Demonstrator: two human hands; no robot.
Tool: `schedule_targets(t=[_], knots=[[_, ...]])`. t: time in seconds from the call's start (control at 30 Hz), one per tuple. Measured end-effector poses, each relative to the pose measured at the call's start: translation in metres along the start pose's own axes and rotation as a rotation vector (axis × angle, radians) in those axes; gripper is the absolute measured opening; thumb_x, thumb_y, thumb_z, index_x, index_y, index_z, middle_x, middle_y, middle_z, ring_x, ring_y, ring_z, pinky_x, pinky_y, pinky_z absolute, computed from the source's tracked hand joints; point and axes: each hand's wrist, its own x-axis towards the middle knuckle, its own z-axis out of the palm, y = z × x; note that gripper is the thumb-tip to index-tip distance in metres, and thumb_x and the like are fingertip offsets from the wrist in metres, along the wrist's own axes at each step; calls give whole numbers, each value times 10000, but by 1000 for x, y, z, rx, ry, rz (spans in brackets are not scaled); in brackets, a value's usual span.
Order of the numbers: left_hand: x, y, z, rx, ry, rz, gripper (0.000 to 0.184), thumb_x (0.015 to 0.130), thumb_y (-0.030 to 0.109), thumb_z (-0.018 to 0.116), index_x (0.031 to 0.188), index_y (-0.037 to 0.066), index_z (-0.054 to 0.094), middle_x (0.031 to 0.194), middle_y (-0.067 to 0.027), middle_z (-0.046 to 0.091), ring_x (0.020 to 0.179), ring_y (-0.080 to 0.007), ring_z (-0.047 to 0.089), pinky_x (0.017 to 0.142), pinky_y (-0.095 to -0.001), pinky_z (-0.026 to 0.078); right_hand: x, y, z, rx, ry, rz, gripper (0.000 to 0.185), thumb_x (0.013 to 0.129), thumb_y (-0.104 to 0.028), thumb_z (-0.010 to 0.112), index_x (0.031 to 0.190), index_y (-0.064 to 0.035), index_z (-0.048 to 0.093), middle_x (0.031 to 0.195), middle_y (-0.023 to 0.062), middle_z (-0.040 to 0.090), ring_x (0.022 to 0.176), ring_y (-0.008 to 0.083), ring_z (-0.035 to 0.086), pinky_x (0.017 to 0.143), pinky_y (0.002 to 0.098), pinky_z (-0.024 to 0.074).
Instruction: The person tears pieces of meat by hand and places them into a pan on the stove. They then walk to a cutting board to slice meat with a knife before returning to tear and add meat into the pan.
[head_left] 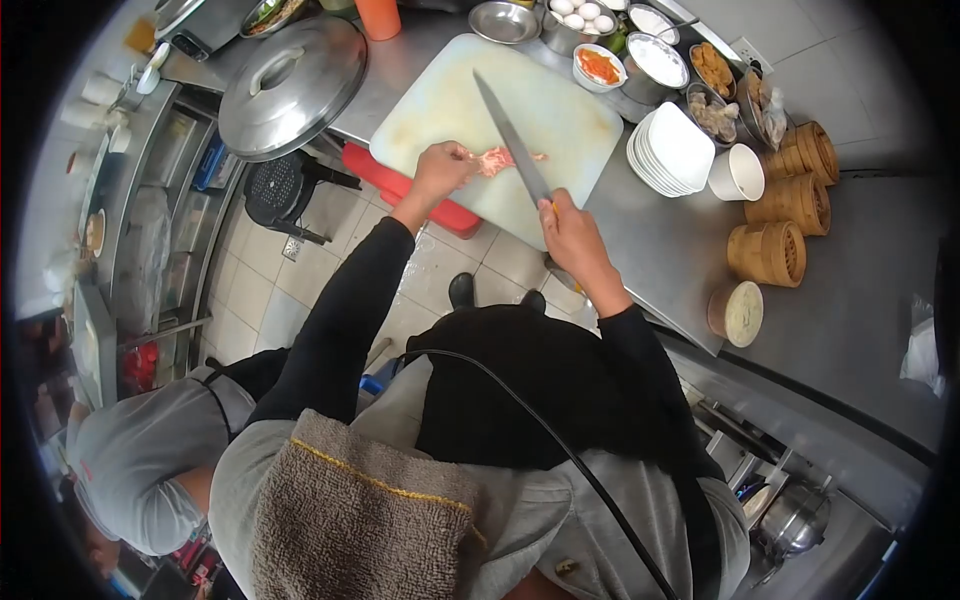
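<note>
A white cutting board [440, 90] lies on the steel counter. On it rests a small piece of raw red-and-white meat [494, 161]. My left hand [443, 170] has its fingers pinched on the meat's left end. My right hand [574, 236] is wrapped round the orange handle of a long knife [510, 135]. The blade points up and to the left, and crosses over the right part of the meat. A small bit of meat shows to the right of the blade.
A large metal lid [292, 88] is left of the board. White square dishes [670, 150], a white cup [737, 173] and bamboo steamers [766, 252] stand to the right. Bowls with eggs [582, 16] and orange food [599, 67] line the back. Another person [150, 460] is at lower left.
</note>
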Motion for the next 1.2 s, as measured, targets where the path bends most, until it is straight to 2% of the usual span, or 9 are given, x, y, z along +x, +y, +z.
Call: schedule_targets(t=[0.2, 0.33, 0.5, 0.6, 0.7, 0.9, 1.0, 1.1, 1.2], knots=[[-15, 9, -1, 72, 98, 19, 192, 738, 159, 742, 777, -10, 661, 655, -55, 647, 555, -108, 593, 531, -262, 478, 12, -35, 2, 0, 338, -103, 226, 999, -249, 455, 964, -25, 461, 726, 259, 587, 673, 472, 578, 586, 542, 425], [-6, -8, 1, 258, 155, 210, 202, 757, 166, 737, 815, -20, 684, 699, -87, 684, 593, -139, 623, 574, -278, 495, 9, 9, 41, -305, -158, 97, 208, 970, -209, 446, 1012, -10, 488, 782, 261, 626, 728, 497, 599, 654, 572, 479], [-8, 5, -11, 433, 96, 206, 214, 769, 170, 712, 836, -32, 686, 751, -105, 703, 656, -170, 646, 635, -295, 507, -34, 28, 9, -303, -254, 28, 250, 963, -233, 458, 1018, 7, 503, 822, 290, 633, 742, 505, 604, 692, 587, 477], [-6, -2, -34, 10, 4, 144, 191, 789, 187, 652, 759, -1, 651, 753, -108, 702, 657, -213, 654, 639, -336, 507, -36, 26, -18, -289, -238, 55, 277, 965, -261, 466, 1018, 9, 499, 815, 303, 627, 752, 508, 601, 692, 588, 477], [5, -27, -71, -560, -285, -32, 113, 829, 132, 559, 804, 34, 608, 829, -81, 683, 735, -184, 643, 701, -311, 508, -4, 6, -35, -326, -77, 99, 295, 959, -285, 482, 1025, 3, 494, 808, 294, 631, 763, 497, 610, 694, 578, 483], [-42, 13, -70, -921, -255, -109, 134, 812, 97, 513, 934, 65, 558, 944, -71, 641, 868, -193, 635, 724, -314, 497, 87, 35, -1, -465, 105, 122, 266, 904, -240, 563, 1053, -22, 526, 991, 243, 620, 915, 406, 637, 751, 511, 510], [-61, 8, -71, -989, -201, -69, 138, 803, 111, 540, 935, 71, 548, 969, -83, 635, 913, -227, 633, 759, -344, 506, 91, 24, 6, -529, 197, -154, 240, 868, -196, 585, 1038, -26, 569, 1025, 231, 602, 980, 379, 604, 805, 491, 497], [-78, -1, -74, -1089, -178, -114, 168, 803, 112, 562, 964, 65, 554, 991, -92, 626, 956, -250, 623, 788, -360, 517, 111, 16, 37, -280, 72, -263, 222, 843, -152, 568, 1021, -22, 596, 1016, 211, 610, 967, 365, 588, 827, 470, 483], [-93, -1, -70, -1297, -282, -125, 198, 832, 148, 577, 1009, 59, 570, 992, -85, 622, 962, -256, 619, 765, -350, 516, 119, 14, 87, -489, 167, -341, 214, 835, -114, 528, 1019, -37, 608, 1018, 211, 614, 953, 354, 589, 803, 441, 492]])
